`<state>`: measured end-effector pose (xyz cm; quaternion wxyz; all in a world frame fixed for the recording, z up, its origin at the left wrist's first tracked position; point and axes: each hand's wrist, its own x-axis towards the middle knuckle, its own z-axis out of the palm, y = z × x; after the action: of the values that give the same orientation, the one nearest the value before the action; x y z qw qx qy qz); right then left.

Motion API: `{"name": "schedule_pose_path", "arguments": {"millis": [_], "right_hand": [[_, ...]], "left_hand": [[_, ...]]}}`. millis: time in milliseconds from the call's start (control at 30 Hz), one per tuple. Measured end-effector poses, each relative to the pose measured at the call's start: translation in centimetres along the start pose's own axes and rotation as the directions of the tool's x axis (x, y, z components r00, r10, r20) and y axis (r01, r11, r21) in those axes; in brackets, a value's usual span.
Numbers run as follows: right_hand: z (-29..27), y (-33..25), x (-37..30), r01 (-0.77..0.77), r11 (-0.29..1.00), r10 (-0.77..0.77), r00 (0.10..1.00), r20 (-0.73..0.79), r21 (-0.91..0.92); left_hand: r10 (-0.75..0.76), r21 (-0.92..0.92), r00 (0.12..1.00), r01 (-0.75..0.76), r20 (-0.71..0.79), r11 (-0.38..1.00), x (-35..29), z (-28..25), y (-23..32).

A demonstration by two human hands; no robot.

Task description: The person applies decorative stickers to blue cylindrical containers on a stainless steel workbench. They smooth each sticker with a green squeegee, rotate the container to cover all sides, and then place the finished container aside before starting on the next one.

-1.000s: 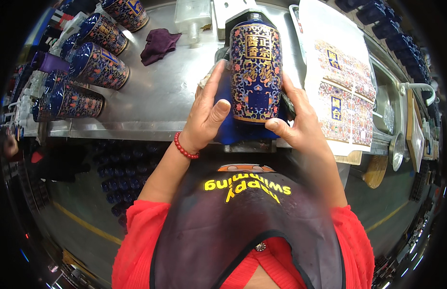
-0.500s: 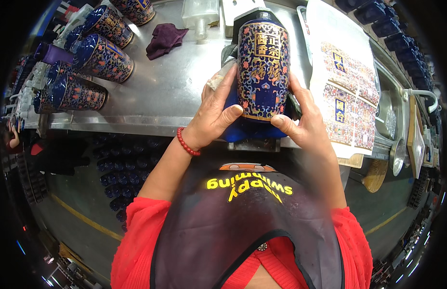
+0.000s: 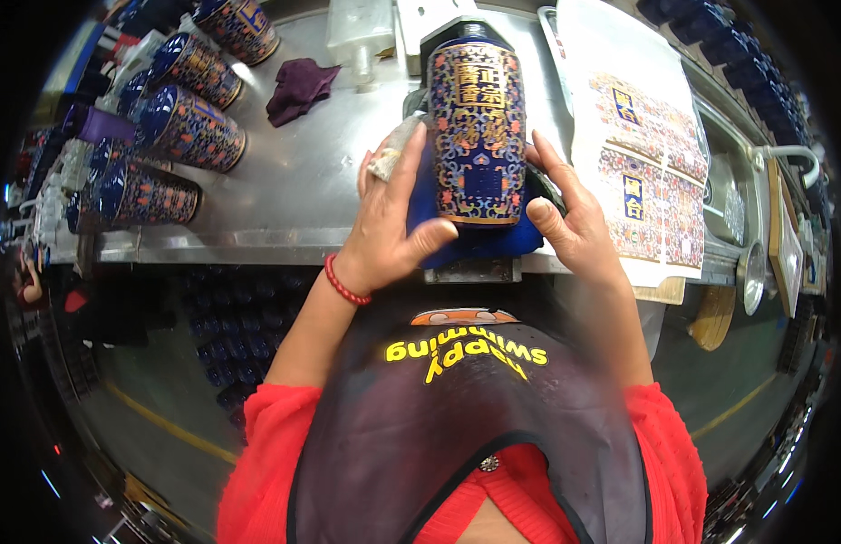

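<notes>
A dark blue bottle (image 3: 479, 136) with a floral wrap and gold lettering lies before me, its neck pointing away. Under it is a blue cloth (image 3: 493, 243) on a dark holder. My left hand (image 3: 380, 218) is open on the bottle's left, its thumb apart from the fingers and close to the bottle's base. A whitish wrap (image 3: 393, 152) shows at its fingers; whether it is a bandage or a cloth I cannot tell. On the other side my right hand (image 3: 579, 218) is open too, fingertips slightly off the bottle's right edge.
Several matching bottles (image 3: 198, 127) lie at the left of the metal table (image 3: 285, 181). Near them are a purple cloth (image 3: 300, 91) and a clear container (image 3: 359, 32). Printed floral sheets (image 3: 642, 172) lie to the right, beside a sink (image 3: 724, 181) with a white tap (image 3: 797, 177).
Both hands have come off the bottle, their thumbs and fingers lifting away from its sides. The bottle stays on the holder; the whole view has shifted a little.
</notes>
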<state>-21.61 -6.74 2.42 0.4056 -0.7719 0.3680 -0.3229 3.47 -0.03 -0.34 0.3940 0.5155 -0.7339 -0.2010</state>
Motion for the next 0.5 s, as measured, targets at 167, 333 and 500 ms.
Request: {"name": "schedule_pose_path", "arguments": {"millis": [167, 333, 500], "right_hand": [[0.1, 0.5, -0.9, 0.031, 0.999, -0.031, 1.0, -0.001, -0.015], [0.1, 0.6, -1.7, 0.098, 0.989, -0.103, 0.994, -0.044, -0.107], [0.7, 0.4, -2.5, 0.217, 0.936, -0.237, 0.971, -0.04, -0.275]], "left_hand": [[0.131, 0.302, 0.989, -0.107, -0.061, 0.947, 0.8, 1.1, 1.6], [0.123, 0.087, 0.987, -0.114, -0.106, 0.99, 0.5, 1.7, 0.6], [0.16, 0.247, 0.978, -0.123, -0.135, 0.961, -0.3, 1.2, 1.3]]}}
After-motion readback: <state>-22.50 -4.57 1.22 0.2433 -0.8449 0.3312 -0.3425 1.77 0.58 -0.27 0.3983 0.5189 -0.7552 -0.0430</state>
